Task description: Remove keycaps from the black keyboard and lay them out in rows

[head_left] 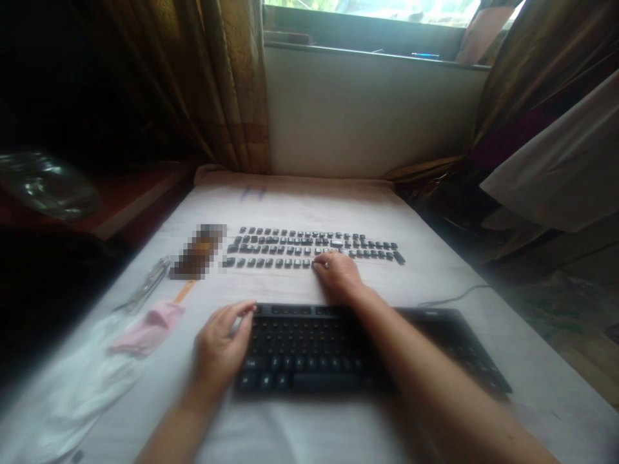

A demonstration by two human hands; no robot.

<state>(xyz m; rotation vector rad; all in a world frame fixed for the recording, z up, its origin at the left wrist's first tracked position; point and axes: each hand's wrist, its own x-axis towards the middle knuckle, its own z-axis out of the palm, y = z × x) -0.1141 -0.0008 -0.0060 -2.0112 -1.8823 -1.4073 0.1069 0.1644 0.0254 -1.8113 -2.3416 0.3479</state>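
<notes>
A black computer keyboard (326, 381) lies on the white cloth in front of me, with keycaps on its lower rows and small dark posts showing above them. My left hand (223, 338) is at its upper left corner, thumb and forefinger closed about the edge there. Beyond the keyboard, loose black keycaps (275, 263) are laid out in several rows. Over the nearest row, my right hand (337, 272) reaches with fingertips pinched on a keycap (315, 263). My right forearm hides part of the keyboard.
On the left lie a pixelated object (197, 252), a thin metallic tool (153, 278), an orange strip (186, 291), a pink cloth (149, 328) and a whitish cloth (82, 386). A cable (454, 295) runs off right. Curtains (236, 84) hang beside the window wall.
</notes>
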